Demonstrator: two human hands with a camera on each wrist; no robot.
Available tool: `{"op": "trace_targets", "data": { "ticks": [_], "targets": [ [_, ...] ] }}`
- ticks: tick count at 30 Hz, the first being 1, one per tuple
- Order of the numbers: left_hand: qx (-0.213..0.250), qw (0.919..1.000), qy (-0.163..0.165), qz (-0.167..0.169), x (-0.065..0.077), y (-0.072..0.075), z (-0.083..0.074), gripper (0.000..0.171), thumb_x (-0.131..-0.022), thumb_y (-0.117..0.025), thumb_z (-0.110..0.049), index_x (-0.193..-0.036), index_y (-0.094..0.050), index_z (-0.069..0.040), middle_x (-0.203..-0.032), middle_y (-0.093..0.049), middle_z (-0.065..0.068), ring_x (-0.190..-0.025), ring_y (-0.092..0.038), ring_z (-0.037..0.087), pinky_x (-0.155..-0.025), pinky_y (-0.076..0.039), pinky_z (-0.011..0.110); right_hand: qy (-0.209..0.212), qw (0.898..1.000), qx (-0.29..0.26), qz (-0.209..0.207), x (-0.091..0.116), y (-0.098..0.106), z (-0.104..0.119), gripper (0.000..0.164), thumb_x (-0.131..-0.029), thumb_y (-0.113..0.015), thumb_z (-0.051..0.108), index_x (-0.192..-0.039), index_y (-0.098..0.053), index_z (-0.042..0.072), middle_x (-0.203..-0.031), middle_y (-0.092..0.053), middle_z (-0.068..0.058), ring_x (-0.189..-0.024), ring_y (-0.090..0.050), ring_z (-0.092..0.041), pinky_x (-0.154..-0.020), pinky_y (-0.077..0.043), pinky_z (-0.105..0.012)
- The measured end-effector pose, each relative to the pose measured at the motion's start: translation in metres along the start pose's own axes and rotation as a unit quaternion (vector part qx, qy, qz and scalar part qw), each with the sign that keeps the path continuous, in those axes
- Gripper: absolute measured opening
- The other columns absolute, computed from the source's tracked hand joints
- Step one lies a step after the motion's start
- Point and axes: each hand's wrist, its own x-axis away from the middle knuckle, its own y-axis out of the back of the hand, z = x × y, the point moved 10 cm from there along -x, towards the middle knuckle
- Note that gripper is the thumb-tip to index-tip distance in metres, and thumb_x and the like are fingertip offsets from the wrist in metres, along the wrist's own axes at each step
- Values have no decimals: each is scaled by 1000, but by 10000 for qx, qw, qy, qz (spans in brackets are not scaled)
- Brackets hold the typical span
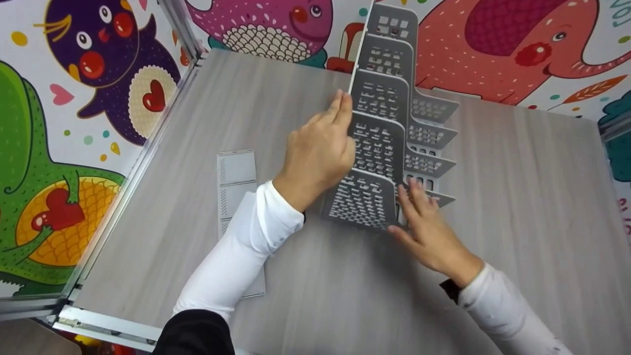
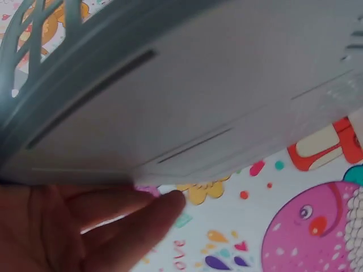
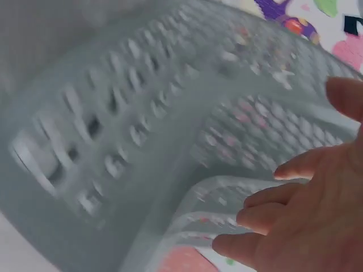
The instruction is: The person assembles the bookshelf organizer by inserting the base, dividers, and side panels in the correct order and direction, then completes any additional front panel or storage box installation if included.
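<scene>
A grey plastic rack (image 1: 377,148) with several stepped, perforated compartments stands tilted on the table in the head view. Along its left side lies my left hand (image 1: 320,150), its fingers straight against the rack's edge. The left wrist view shows the fingers of the left hand (image 2: 113,221) under a smooth, flat face of the rack (image 2: 193,96). My right hand (image 1: 429,231) is at the rack's lower right, fingers spread and touching or almost touching it. In the right wrist view, the right hand (image 3: 306,209) is spread beside the perforated walls (image 3: 113,124), which are blurred.
A flat, light grey panel with dividing lines (image 1: 237,170) lies on the wood-grain table (image 1: 517,197), partly hidden by the left forearm. Walls with cartoon animals (image 1: 522,49) stand behind and at the left. A metal frame rail (image 1: 108,328) borders the front left.
</scene>
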Motion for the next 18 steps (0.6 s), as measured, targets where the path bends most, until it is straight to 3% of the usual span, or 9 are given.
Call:
{"op": "trace_targets", "data": {
  "ticks": [2,5,7,9,12,14,15,18],
  "targets": [
    [612,9980,118,81,1,-2,11,58,-96,-34,-33,-150,-26,-11,-154,-31,7,-113,-61,26,-77,-54,37,65,9992,404,50,-1,-16,-1,77,-92,-58,32,-149,-19,-2,-156,-11,-28,-144,-15,-46,-114,-18,-62],
    [1260,9895,706,86,14,-8,54,64,-98,-36,-47,-151,-24,-14,-155,-31,6,-140,-38,25,-109,-39,43,-14,9975,701,-36,5,-31,-9,78,-91,-61,30,-147,-23,-7,-154,-18,-31,-143,-20,-46,-113,-22,-60],
    [1192,9828,1406,100,30,-19,101,70,-96,-40,-52,-151,-25,-11,-155,-32,9,-141,-35,27,-113,-33,45,-30,9964,820,-233,9,-33,-12,79,-88,-63,29,-145,-25,-9,-153,-22,-31,-142,-23,-46,-112,-24,-60],
    [705,9706,2273,361,52,-38,153,79,-93,-43,-56,-150,-24,-5,-155,-29,19,-143,-30,35,-112,-32,52,-10,9955,815,-491,11,-30,-13,79,-86,-66,27,-145,-26,-10,-152,-25,-30,-141,-25,-46,-111,-25,-60],
    [-9,9352,3333,1199,88,-75,216,102,-86,-50,-63,-150,-9,5,-154,-14,33,-144,-17,45,-111,-29,59,7,9946,776,-691,11,-26,-12,80,-84,-67,25,-144,-27,-9,-152,-26,-30,-140,-25,-47,-109,-27,-62],
    [-236,9115,3733,1711,110,-95,241,117,-81,-56,-66,-148,3,9,-152,-5,39,-143,-10,51,-110,-28,63,-24,9951,729,-672,9,-26,-11,80,-85,-67,25,-145,-27,-8,-152,-25,-31,-141,-24,-48,-108,-28,-63],
    [-269,9034,3876,1814,117,-102,249,120,-79,-59,-66,-148,5,10,-151,-4,40,-143,-10,51,-109,-29,64,-45,9955,694,-636,9,-26,-11,80,-85,-67,26,-145,-26,-8,-152,-24,-31,-141,-23,-48,-108,-29,-63],
    [-405,8907,4123,1872,130,-109,264,125,-76,-66,-62,-146,5,13,-149,-9,42,-139,-17,52,-102,-37,65,-50,9970,584,-510,4,-30,-7,82,-86,-66,27,-147,-23,-6,-153,-21,-31,-142,-20,-48,-108,-29,-63]
  ]
}}
